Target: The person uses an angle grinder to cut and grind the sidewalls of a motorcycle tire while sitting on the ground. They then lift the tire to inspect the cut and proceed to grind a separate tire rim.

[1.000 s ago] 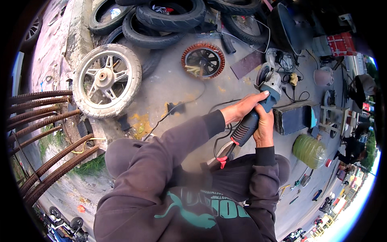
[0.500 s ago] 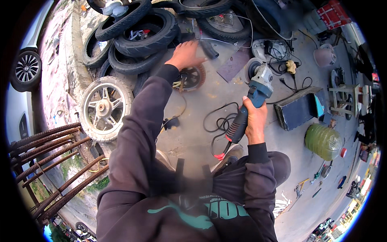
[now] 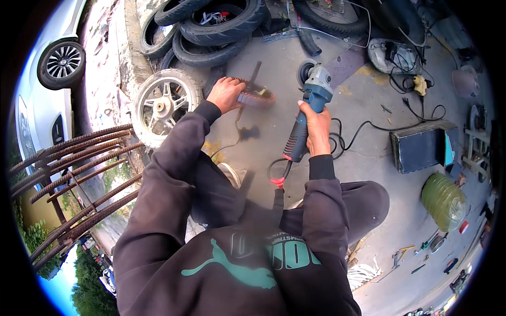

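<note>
My left hand is closed on the left edge of a round metal part with a reddish, ridged rim. The part is tilted and slightly blurred, and a dark bar rises behind it. In my right hand is a blue and black angle grinder, gripped round its body with the head pointing away from me. Its round disc sits at the far left of the head, apart from the ridged part. A black cord leaves the grinder's red-trimmed rear end.
Old tyres are piled at the far left, beside a pale spoked wheel. Rusty ribbed bars jut in from the left. Rightward lie a dark open box, a greenish plastic jug, tangled cables and hand tools.
My left hand has come down from above and taken hold of the ridged round part, which now stands more tilted. The grinder stays in my right hand. The whole view has shifted.
</note>
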### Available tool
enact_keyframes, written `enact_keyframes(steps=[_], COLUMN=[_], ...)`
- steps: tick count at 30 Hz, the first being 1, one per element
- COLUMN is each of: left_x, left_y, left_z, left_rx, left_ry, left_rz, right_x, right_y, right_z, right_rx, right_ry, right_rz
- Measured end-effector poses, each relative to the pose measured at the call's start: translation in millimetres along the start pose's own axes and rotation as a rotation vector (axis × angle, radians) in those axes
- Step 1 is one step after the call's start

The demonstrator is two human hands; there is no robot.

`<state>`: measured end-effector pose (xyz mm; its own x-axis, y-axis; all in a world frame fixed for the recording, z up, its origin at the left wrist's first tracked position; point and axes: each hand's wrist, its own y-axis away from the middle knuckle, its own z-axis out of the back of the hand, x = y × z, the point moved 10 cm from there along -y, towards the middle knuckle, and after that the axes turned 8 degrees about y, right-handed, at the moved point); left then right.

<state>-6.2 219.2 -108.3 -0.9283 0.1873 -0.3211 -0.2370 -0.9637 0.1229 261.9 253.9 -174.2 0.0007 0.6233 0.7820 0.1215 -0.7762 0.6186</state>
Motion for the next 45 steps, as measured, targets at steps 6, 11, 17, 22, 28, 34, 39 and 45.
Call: enact_keyframes(steps=[6, 11, 17, 22, 28, 34, 39, 45], left_x=[45, 76, 89, 67, 107, 79, 84, 80], left_y=[17, 37, 52, 41, 68, 70, 63, 58], left_z=[5, 11, 9, -6, -24, 3, 0, 6], left_rx=[-0.048, -0.019, -0.023, 0.030, 0.052, -0.044, 0.014, 0.046], left_ry=[0.230, 0.231, 0.307, 0.296, 0.576, 0.116, 0.111, 0.114], left_rz=[0.243, 0.381, 0.523, 0.478, 0.553, 0.470, 0.512, 0.439], right_x=[1, -6, -29, -44, -33, -41, -57, -61], right_y=[9, 2, 0, 13, 16, 12, 16, 17], right_z=[-19, -35, -75, -51, -26, -49, -72, -72], right_rx=[0.038, 0.131, 0.232, 0.157, 0.149, 0.236, 0.221, 0.163], right_ry=[0.140, 0.195, 0.155, 0.125, 0.124, 0.094, 0.236, 0.368], right_rz=[0.004, 0.046, 0.082, 0.068, 0.106, 0.083, 0.106, 0.121])
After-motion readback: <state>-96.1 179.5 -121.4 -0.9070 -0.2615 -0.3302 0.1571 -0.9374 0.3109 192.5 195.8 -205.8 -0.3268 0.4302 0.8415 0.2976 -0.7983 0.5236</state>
